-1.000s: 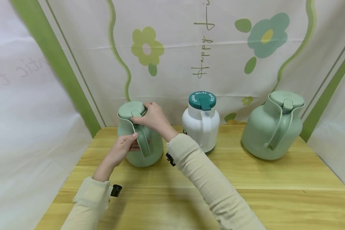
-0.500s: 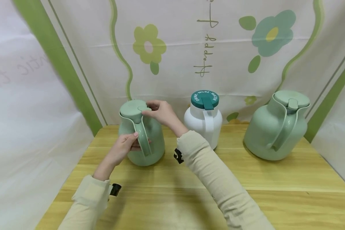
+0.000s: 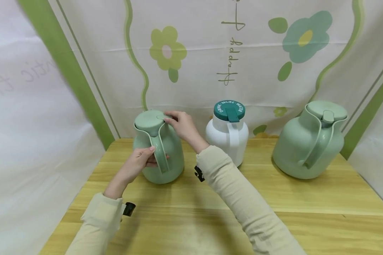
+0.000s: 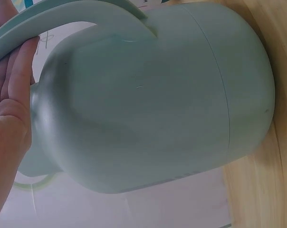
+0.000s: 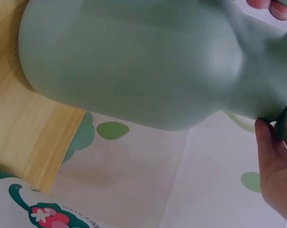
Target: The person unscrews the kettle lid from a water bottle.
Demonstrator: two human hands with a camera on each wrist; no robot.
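A light green thermos jug (image 3: pixel 173 152) stands upright on the left part of the wooden table. My left hand (image 3: pixel 136 163) grips its handle (image 3: pixel 160 154), thumb on the near side and fingers passing behind. At the top, my right hand (image 3: pixel 185 128) pinches the tab at the right edge of the round lid (image 3: pixel 148 120). The lid sits in the jug's mouth, its tab turned away from the handle. In the left wrist view the jug's body (image 4: pixel 148 104) fills most of the picture. The right wrist view shows my fingertips (image 5: pixel 263 135) against the jug's rim.
To the right stands a white jug (image 3: pixel 215 131) with a dark green lid (image 3: pixel 221 109). A second light green thermos jug (image 3: pixel 303 148) is farther right, its lid tab above the handle. A printed cloth (image 3: pixel 198 71) hangs behind the table (image 3: pixel 178 226).
My right hand has turned the lid counterclockwise, so its tab has gone from above the handle to the right side. My left hand keeps its grip on the handle; the view has shifted slightly.
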